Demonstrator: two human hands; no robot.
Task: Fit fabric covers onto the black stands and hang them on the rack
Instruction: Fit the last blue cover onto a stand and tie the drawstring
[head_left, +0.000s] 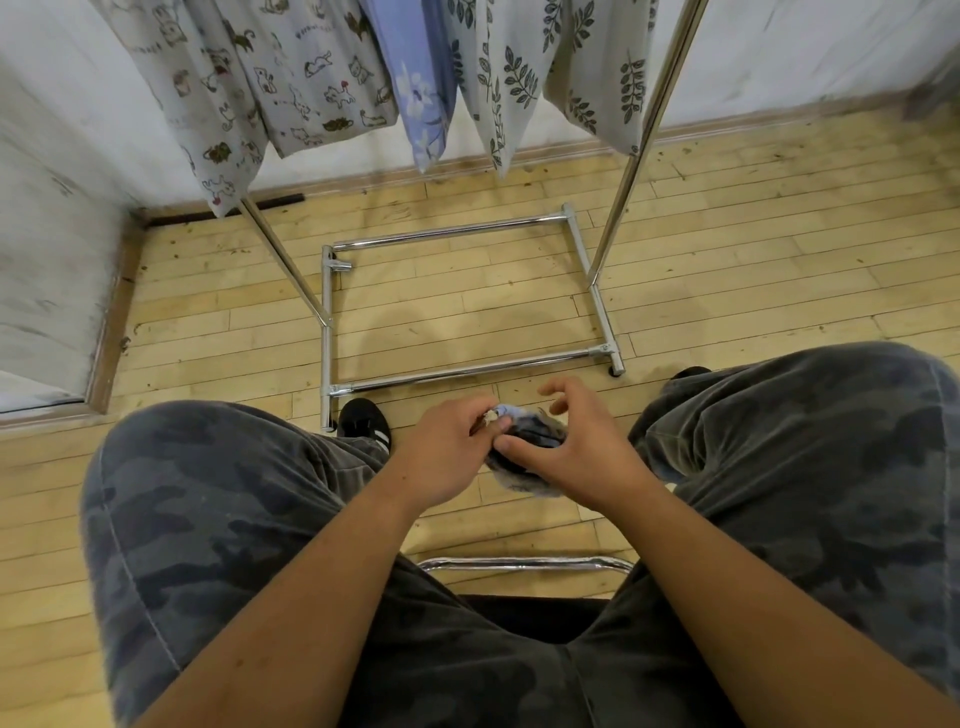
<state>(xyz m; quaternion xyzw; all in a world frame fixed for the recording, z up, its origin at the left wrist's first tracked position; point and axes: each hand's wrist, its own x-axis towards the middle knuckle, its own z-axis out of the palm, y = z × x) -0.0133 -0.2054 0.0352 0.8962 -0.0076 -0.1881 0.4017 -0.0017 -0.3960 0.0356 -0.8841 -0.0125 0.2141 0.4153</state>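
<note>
Between my knees I hold a small bunched blue-grey fabric cover (535, 431) with something dark inside it. My left hand (447, 452) pinches its top left corner. My right hand (576, 447) grips its right side with the thumb pressed on the cloth and the fingers spread above it. Whether a black stand is inside the bundle I cannot tell. The chrome rack (623, 182) stands in front of me, with covered pieces hanging from it: a cat-print cover (270, 88), a blue floral cover (421, 93) and leaf-print covers (519, 78).
The rack's chrome base frame (467, 371) lies on the wooden floor just past my hands. My legs in camouflage trousers (208, 519) flank the hands, a black shoe (363, 423) touches the frame's corner. A chrome chair bar (524, 564) sits below. White walls (52, 208) close in left and behind.
</note>
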